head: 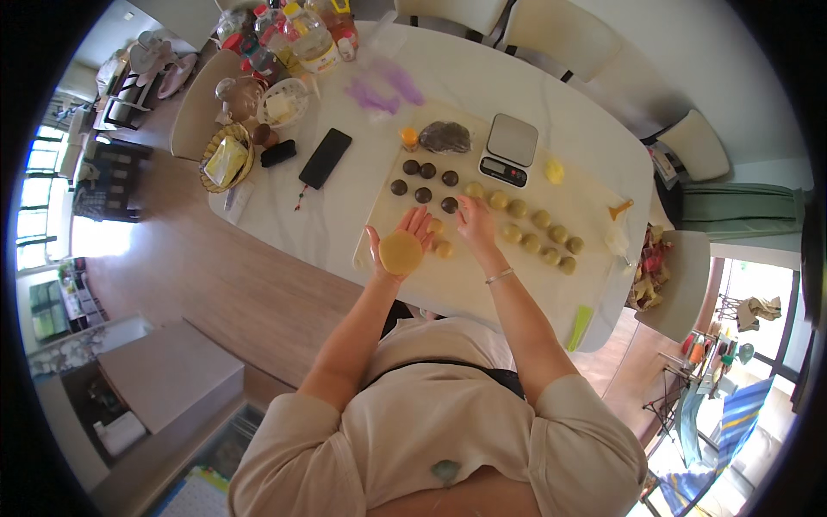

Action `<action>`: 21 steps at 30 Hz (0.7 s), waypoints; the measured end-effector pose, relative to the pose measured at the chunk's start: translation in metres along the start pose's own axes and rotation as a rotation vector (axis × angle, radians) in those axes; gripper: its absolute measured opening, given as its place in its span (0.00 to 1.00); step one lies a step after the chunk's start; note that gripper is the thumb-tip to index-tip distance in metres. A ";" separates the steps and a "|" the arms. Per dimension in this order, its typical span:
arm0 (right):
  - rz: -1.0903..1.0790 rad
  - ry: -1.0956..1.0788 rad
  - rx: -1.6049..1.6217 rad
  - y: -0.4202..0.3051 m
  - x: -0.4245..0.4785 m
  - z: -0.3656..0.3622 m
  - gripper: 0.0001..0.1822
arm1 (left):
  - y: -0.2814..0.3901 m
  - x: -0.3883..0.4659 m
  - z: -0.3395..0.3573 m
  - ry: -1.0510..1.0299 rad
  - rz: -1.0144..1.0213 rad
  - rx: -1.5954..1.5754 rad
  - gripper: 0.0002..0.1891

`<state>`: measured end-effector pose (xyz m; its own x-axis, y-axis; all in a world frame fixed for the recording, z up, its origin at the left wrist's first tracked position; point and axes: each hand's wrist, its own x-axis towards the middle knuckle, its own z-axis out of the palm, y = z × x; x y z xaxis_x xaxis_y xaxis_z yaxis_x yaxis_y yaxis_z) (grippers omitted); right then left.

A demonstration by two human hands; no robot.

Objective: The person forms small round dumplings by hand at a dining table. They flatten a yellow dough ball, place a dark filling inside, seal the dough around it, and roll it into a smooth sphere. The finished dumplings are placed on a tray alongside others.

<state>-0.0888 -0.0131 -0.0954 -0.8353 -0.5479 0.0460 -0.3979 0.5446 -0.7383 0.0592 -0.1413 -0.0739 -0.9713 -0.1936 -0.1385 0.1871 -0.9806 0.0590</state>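
On my upturned left hand (395, 258) lies a flattened yellow dough disc (400, 253), the fingers spread behind it. My right hand (477, 223) reaches over the mat, fingertips at a dark filling ball (450, 205); whether they grip it is hard to tell. More dark balls (423, 195) sit in two rows to the left and behind. Yellow dough balls (517, 208) form rows to the right of my right hand, and a few others (443, 249) lie between my hands. Behind the dark balls rests a dark mass in plastic wrap (446, 137).
A digital kitchen scale (508, 150) stands behind the dough balls. To the left lie a black phone (325, 159) and a woven basket (225, 158). Bottles (310, 40) crowd the far left corner. A green scraper (580, 327) lies at the near right edge.
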 end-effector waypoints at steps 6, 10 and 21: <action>-0.213 -0.077 -0.296 -0.003 0.007 0.022 0.20 | 0.014 0.001 -0.012 0.061 -0.012 -0.035 0.55; -0.323 -0.062 -0.216 0.013 0.006 0.030 0.17 | 0.015 0.004 -0.016 0.065 -0.028 -0.057 0.54; -0.292 -0.209 -0.225 0.022 -0.055 -0.008 0.17 | 0.015 -0.004 -0.017 0.144 -0.079 -0.128 0.50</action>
<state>-0.0547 0.0345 -0.1090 -0.5898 -0.8039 0.0772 -0.6985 0.4598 -0.5484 0.0685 -0.1554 -0.0897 -0.9544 -0.1092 -0.2779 0.1369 -0.9872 -0.0823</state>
